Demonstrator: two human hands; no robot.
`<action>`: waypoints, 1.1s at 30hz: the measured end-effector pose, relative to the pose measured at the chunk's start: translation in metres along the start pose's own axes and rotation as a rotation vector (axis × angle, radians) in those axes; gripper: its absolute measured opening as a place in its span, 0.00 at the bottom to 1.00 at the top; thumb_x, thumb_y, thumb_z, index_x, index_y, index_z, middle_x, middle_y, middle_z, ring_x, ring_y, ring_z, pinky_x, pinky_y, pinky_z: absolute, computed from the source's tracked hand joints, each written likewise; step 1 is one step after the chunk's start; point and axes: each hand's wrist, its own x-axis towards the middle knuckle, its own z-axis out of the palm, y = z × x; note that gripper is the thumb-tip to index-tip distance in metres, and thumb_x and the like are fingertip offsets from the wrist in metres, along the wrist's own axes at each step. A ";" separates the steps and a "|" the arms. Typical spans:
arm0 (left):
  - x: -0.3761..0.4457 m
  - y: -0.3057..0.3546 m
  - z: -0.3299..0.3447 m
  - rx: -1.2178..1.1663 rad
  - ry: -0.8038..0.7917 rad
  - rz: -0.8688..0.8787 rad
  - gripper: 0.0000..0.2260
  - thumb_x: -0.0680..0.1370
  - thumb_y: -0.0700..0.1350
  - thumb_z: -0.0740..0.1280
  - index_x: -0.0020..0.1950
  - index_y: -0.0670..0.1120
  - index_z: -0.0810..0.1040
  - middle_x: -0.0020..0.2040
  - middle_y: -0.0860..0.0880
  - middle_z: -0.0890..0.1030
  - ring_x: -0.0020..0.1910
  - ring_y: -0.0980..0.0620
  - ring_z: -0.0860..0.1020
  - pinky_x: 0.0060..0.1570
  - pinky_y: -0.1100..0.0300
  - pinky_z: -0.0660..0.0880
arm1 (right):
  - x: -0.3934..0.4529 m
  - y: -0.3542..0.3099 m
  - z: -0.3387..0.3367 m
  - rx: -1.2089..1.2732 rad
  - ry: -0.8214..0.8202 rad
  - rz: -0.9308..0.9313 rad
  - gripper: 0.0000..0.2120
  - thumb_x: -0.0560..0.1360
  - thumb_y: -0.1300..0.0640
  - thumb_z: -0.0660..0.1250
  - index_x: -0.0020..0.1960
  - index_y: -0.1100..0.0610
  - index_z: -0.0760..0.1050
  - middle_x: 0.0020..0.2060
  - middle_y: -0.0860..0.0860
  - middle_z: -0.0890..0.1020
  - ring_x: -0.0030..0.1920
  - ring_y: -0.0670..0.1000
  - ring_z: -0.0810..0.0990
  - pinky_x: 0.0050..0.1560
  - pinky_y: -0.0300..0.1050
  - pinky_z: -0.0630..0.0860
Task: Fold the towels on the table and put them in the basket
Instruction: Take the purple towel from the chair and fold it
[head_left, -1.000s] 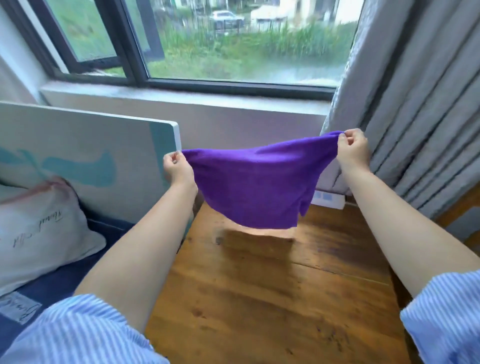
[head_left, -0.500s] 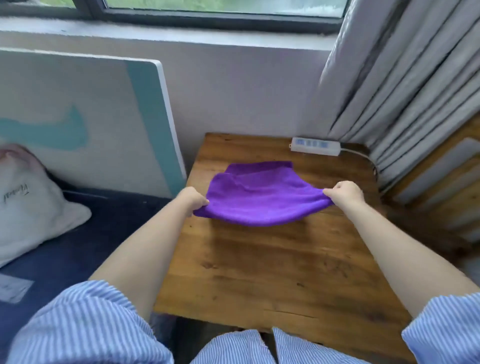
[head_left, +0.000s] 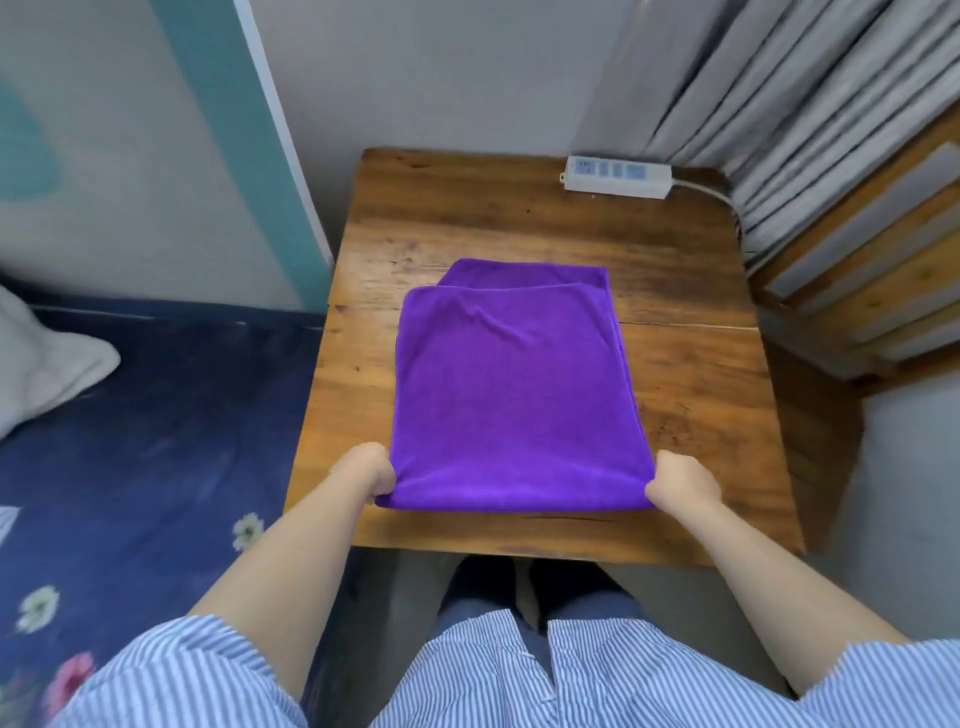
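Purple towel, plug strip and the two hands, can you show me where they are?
Purple towel (head_left: 509, 395): head view, middle of its top layer.
Plug strip (head_left: 615, 176): head view, its white top face.
Left hand (head_left: 366, 470): head view, the knuckles.
Right hand (head_left: 683, 480): head view, the back of it.

Fingertips of each hand tucked under the purple towel (head_left: 511, 395); pillow (head_left: 36, 364) cut off at left.

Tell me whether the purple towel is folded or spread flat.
Folded once: the purple towel lies doubled on the table, its lower layer's edge showing past the top one at the far end.
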 end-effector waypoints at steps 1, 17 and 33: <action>0.001 -0.003 0.006 0.028 0.002 0.011 0.11 0.75 0.38 0.60 0.55 0.38 0.76 0.38 0.45 0.76 0.47 0.45 0.77 0.45 0.57 0.73 | -0.003 0.001 0.006 -0.011 -0.026 0.009 0.14 0.73 0.63 0.57 0.58 0.61 0.72 0.60 0.58 0.76 0.60 0.58 0.76 0.55 0.44 0.73; 0.028 0.022 -0.026 0.126 0.148 0.010 0.13 0.78 0.46 0.62 0.61 0.43 0.73 0.61 0.46 0.76 0.60 0.46 0.75 0.53 0.58 0.72 | 0.032 -0.027 -0.011 -0.319 -0.084 -0.176 0.15 0.76 0.61 0.54 0.60 0.59 0.73 0.61 0.55 0.76 0.61 0.56 0.76 0.56 0.45 0.74; 0.086 0.109 -0.124 0.069 0.384 0.106 0.16 0.78 0.37 0.55 0.65 0.44 0.68 0.66 0.45 0.71 0.68 0.44 0.66 0.63 0.53 0.67 | 0.149 -0.093 -0.091 -0.093 0.151 -0.557 0.20 0.78 0.60 0.56 0.69 0.57 0.64 0.66 0.53 0.69 0.68 0.54 0.65 0.66 0.48 0.66</action>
